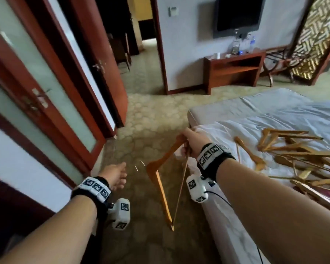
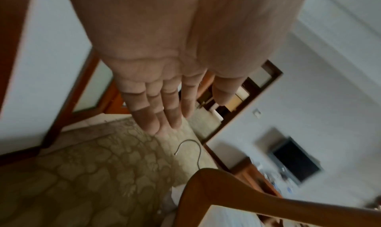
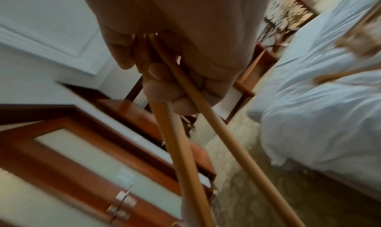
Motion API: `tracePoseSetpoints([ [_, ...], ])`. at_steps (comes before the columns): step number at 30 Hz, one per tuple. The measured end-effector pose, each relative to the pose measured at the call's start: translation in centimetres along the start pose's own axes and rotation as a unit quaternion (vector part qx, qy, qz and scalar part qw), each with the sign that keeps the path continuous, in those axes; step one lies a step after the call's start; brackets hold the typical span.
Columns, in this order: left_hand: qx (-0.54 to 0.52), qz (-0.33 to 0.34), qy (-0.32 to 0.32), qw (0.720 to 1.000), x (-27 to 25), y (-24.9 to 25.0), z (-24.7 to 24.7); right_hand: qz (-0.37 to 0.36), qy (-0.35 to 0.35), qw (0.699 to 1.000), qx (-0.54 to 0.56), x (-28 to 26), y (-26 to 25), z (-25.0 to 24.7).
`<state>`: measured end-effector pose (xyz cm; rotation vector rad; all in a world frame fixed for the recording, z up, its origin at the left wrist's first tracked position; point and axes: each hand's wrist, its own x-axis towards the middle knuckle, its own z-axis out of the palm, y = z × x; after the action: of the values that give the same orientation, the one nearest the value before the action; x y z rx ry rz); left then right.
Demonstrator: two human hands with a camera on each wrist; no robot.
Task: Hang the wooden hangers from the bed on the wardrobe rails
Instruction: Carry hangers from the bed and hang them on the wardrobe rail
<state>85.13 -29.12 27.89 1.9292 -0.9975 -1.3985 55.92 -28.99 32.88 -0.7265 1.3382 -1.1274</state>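
My right hand (image 1: 187, 143) grips one end of a wooden hanger (image 1: 161, 184), fingers curled round its arm and bar (image 3: 175, 90). The hanger hangs over the carpet beside the bed, its metal hook (image 1: 140, 164) pointing left. My left hand (image 1: 116, 176) is held out flat with straight fingers (image 2: 156, 110), empty, just left of the hook (image 2: 191, 149). The hanger's wooden shoulder (image 2: 216, 191) shows close below in the left wrist view. A pile of several wooden hangers (image 1: 293, 155) lies on the white bed (image 1: 255, 115). No wardrobe rail is in view.
Red-brown doors with frosted glass (image 1: 46, 96) stand at the left. An open doorway (image 1: 141, 54) lies ahead across patterned carpet (image 1: 151, 119). A low wooden desk (image 1: 234, 69) with bottles sits under a wall television (image 1: 238, 14). The bed edge runs along my right.
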Motion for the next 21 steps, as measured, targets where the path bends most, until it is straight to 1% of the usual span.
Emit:
tracePoseSetpoints([
  [3,-0.078,-0.024,0.015,0.997,-2.0,-1.6,-7.4,-0.021,-0.053,0.996,-0.068,-1.0,-0.7,9.2],
  [5,-0.125,-0.033,0.024,0.991,-3.3,-2.5,-11.0,-0.018,-0.107,0.989,-0.100,-1.8,-0.8,14.2],
  [7,-0.171,-0.041,0.030,0.984,-4.5,-3.4,-13.5,-0.014,-0.169,0.978,-0.121,-2.7,-0.5,18.5],
  [10,-0.254,-0.054,0.035,0.965,-5.9,-4.7,-15.3,-0.025,-0.251,0.954,-0.161,-4.3,-0.2,23.3],
  [13,-0.316,-0.063,0.061,0.945,-6.9,-5.6,-16.0,-0.039,-0.346,0.914,-0.210,-5.5,-0.2,26.8],
  [18,-0.417,-0.067,0.126,0.898,-8.2,-5.7,-17.3,-0.031,-0.473,0.841,-0.262,-5.4,-0.5,30.9],
  [21,-0.490,-0.048,0.193,0.849,-9.0,-4.5,-18.1,-0.026,-0.538,0.794,-0.281,-4.6,-0.6,32.9],
])
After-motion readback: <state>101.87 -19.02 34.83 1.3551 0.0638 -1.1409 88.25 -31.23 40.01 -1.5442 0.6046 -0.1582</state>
